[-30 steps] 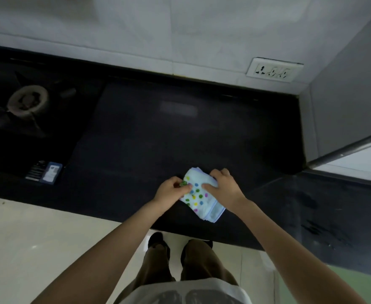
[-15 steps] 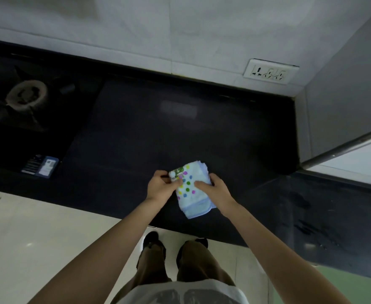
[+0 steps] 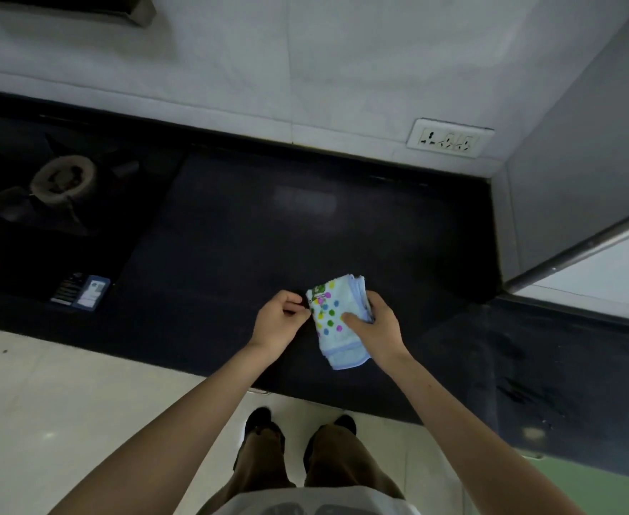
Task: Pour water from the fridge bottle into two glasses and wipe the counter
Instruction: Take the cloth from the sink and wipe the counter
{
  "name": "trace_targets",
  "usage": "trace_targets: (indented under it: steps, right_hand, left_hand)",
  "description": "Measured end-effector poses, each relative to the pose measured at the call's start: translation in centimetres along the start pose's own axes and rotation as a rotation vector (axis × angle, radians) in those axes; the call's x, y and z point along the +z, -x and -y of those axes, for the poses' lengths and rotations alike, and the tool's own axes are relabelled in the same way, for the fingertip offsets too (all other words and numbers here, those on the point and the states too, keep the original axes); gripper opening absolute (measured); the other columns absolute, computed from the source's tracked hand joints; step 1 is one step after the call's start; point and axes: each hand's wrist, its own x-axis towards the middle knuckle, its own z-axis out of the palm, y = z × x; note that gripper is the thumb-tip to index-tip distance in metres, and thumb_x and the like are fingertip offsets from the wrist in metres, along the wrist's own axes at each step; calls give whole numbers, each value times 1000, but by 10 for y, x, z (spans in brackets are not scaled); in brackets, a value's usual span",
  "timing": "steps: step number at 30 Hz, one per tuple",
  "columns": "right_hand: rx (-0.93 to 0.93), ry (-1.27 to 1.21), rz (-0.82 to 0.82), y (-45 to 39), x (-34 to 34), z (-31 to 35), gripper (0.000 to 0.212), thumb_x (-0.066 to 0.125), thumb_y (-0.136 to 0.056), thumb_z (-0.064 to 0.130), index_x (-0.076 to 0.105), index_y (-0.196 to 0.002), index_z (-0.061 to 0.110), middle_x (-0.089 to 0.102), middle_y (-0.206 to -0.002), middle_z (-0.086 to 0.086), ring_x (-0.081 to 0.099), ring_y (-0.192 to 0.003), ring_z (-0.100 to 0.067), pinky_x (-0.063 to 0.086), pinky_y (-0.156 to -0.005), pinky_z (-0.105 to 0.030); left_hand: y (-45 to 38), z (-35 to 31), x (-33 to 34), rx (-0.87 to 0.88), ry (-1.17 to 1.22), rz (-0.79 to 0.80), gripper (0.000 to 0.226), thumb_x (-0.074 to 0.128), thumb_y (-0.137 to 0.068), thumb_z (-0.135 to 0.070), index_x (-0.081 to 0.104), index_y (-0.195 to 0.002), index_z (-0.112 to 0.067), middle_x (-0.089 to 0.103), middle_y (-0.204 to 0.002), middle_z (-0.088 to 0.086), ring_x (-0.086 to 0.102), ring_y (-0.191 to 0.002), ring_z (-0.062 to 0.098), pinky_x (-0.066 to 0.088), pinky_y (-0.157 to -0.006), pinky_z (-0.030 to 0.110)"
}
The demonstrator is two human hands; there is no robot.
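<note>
Both forearms bare, reaching forward and converging. Left hand [image 3: 278, 321]: fingers [image 3: 293, 299] curled inward, thumb tip pinching the cloth's [image 3: 337, 328] near corner. Right hand [image 3: 376, 325]: grips the folded cloth, thumb laid across top, fingers wrapped along far edge.

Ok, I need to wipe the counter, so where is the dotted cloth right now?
In the head view the folded dotted cloth is over the front of the dark counter, gripped by the right hand, with the left hand at its left edge.
</note>
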Motion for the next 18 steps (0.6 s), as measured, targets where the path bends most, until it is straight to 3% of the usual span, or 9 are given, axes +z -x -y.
trace_targets:
  steps: [3,9,14,18]
  right_hand:
    - [-119,61,-59,13,-14,16,37,70,-87,14,54,-119,21,61,-104,11,61,-95,-2,51,-71,-16]
    - [-271,-52,-175,49,-41,44,31,70,-86,7,59,-112,20,66,-99,9,66,-94,-4,55,-72,-19]
    - [-391,35,-275,91,-50,57,34,74,-84,12,60,-112,25,65,-103,9,65,-95,-4,56,-75,-23]
    - [-407,197,-451,131,-37,47,38,75,-82,19,58,-114,30,62,-105,11,62,-93,-6,55,-75,-29]
  left_hand:
    - [5,-20,-8,164,-115,22,20,68,-86,-20,60,-105,-20,63,-99,-4,60,-87,5,48,-78,18]
    - [7,-66,-22,412,-238,81,47,68,-87,-28,50,-129,-21,53,-122,-9,53,-106,3,44,-89,20]
    - [9,-92,-34,666,-310,254,69,72,-82,-33,39,-142,-21,45,-132,-14,46,-117,1,37,-96,19]
    - [18,-98,-33,861,-368,464,71,75,-79,-34,41,-141,-23,46,-133,-15,47,-116,-2,39,-96,17]
